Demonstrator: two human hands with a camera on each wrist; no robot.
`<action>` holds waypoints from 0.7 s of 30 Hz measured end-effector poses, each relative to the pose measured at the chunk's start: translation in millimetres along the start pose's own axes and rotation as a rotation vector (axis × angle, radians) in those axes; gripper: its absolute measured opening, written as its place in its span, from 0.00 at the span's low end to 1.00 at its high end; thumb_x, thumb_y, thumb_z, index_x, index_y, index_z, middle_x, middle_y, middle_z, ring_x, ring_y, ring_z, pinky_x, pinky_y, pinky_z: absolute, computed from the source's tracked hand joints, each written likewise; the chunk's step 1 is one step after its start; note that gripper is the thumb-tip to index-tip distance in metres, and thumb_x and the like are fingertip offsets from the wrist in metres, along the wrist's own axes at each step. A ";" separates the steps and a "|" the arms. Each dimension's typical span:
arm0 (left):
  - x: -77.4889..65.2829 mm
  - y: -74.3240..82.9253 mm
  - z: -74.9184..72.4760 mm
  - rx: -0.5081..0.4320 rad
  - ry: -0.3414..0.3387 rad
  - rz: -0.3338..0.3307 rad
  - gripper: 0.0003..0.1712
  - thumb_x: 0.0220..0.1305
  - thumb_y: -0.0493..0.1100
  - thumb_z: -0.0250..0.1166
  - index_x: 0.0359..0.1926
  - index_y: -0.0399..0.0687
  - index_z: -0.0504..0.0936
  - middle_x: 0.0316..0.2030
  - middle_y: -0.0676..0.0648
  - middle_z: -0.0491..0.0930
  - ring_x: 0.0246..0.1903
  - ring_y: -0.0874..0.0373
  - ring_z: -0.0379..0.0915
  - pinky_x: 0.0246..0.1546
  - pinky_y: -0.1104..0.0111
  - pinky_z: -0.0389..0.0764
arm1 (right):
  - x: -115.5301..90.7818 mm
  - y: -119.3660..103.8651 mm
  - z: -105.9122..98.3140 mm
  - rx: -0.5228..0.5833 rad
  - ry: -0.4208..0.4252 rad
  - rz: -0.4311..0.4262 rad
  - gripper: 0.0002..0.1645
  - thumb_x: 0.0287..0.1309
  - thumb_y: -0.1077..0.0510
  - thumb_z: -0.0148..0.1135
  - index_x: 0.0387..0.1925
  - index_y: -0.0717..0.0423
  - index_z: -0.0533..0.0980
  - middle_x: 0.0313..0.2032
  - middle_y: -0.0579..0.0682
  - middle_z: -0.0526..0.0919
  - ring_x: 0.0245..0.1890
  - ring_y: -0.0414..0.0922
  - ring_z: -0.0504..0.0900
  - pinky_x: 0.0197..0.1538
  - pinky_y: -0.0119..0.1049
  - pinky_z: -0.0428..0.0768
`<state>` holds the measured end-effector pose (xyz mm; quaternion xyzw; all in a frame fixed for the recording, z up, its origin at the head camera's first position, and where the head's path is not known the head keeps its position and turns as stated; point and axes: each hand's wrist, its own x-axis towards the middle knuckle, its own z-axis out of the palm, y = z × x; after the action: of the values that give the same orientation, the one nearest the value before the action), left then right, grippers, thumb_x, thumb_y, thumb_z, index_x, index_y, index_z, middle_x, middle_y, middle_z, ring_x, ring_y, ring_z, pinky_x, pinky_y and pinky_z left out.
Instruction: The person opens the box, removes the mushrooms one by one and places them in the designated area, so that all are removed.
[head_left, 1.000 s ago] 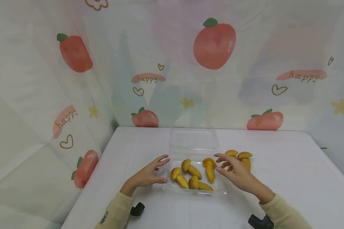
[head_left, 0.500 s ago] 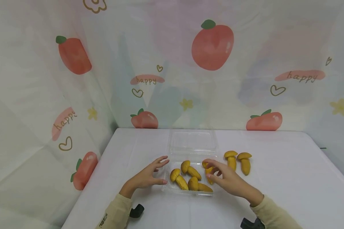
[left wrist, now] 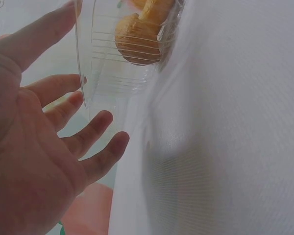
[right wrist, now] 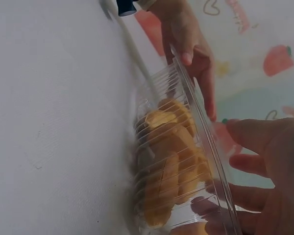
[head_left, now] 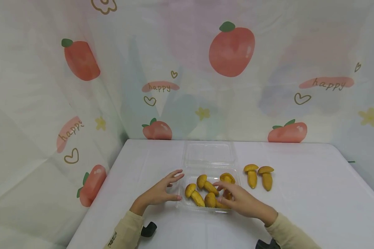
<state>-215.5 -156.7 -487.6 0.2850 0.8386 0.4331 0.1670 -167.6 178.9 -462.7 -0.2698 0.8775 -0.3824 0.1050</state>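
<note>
A clear plastic clamshell box holds several yellow mushrooms; one mushroom lies at the left and another at the back right. My left hand is at the box's left side, fingers spread, thumb and fingertips right at the rim. In the left wrist view, the rim passes by its fingertips. My right hand reaches over the box's right part, partly hiding the front mushroom. Its fingers are loosely bent, thumb apart from them; in the right wrist view some fingertips show behind the clear wall.
The box's clear lid lies open toward the back. Two more mushrooms, a left one and a right one, lie on the white table right of the box. A fruit-printed cloth hangs behind.
My right hand has moved left and slightly toward me, from beside the box to over its front right mushrooms. My left hand stays at the left rim.
</note>
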 end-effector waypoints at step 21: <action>0.2 2.3 -0.5 0.013 -0.004 0.034 0.48 0.63 0.44 0.72 0.78 0.40 0.58 0.80 0.42 0.50 0.78 0.39 0.48 0.69 0.39 0.67 | -1.6 -5.6 2.3 -0.230 -0.106 -0.080 0.27 0.73 0.45 0.55 0.67 0.52 0.74 0.49 0.47 0.88 0.44 0.39 0.85 0.42 0.34 0.80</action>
<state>-215.2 -155.9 -485.5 0.3010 0.8361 0.4300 0.1597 -163.1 175.2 -460.2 -0.3346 0.8973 -0.2685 0.1043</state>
